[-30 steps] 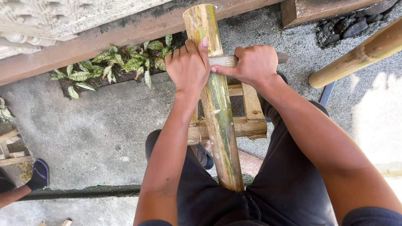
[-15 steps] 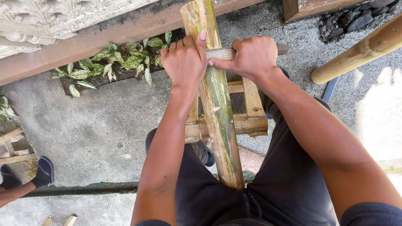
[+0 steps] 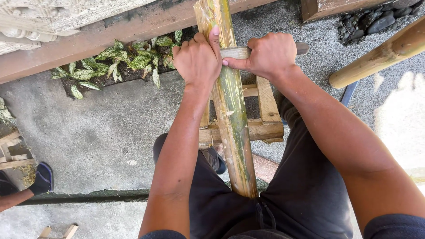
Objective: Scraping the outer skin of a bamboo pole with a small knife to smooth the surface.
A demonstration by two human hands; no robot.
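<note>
At the upper middle of the view, the left hand wraps the bamboo pole, its grip clenched around the stalk. The right hand is clenched on the wooden handle of a blade laid across the pole, thumb pressing the handle. The pole is green-yellow, streaked and scraped, and runs from between the person's dark-trousered legs up past the top edge. Under it stands a small wooden frame on the grey concrete floor. Beyond lies a reddish wooden beam with spotted green plants along it. A second pole slants at right. Another person's sandalled foot shows at far left. Open floor spreads left.
</note>
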